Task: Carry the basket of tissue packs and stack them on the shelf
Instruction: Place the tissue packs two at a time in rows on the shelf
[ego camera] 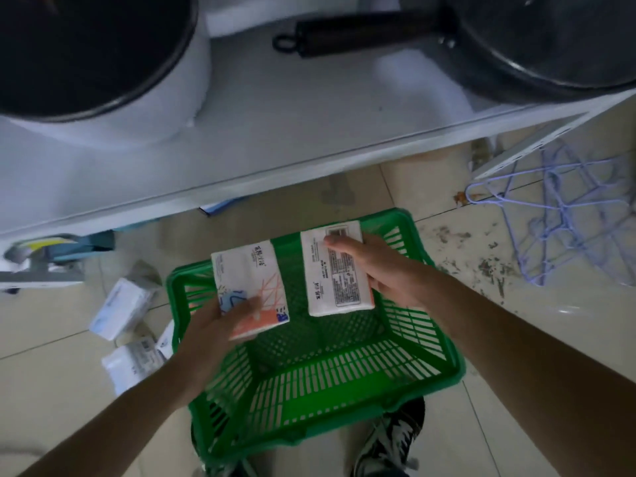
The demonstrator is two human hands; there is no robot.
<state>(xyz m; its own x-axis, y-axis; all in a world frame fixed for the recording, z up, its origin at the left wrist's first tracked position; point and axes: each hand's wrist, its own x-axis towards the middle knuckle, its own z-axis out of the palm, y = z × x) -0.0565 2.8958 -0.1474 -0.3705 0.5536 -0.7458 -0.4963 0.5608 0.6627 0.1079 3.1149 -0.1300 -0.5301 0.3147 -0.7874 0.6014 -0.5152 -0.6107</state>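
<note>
A green plastic basket (344, 380) stands on the tiled floor below me, with nothing lying in it. Above it my left hand (220, 325) grips a white tissue pack (247, 270) printed with pink and blue shapes. My right hand (382, 266) holds a second white tissue pack (330, 287), label side up. The white shelf (275, 139) runs across the view just beyond the basket.
Two large dark pots (86, 49) (550, 39) and a black pan handle (361, 32) sit on the shelf. Loose tissue packs (117, 308) lie on the floor left of the basket. Purple wire hangers (568, 208) rest at the right. My shoes (392, 438) stand behind the basket.
</note>
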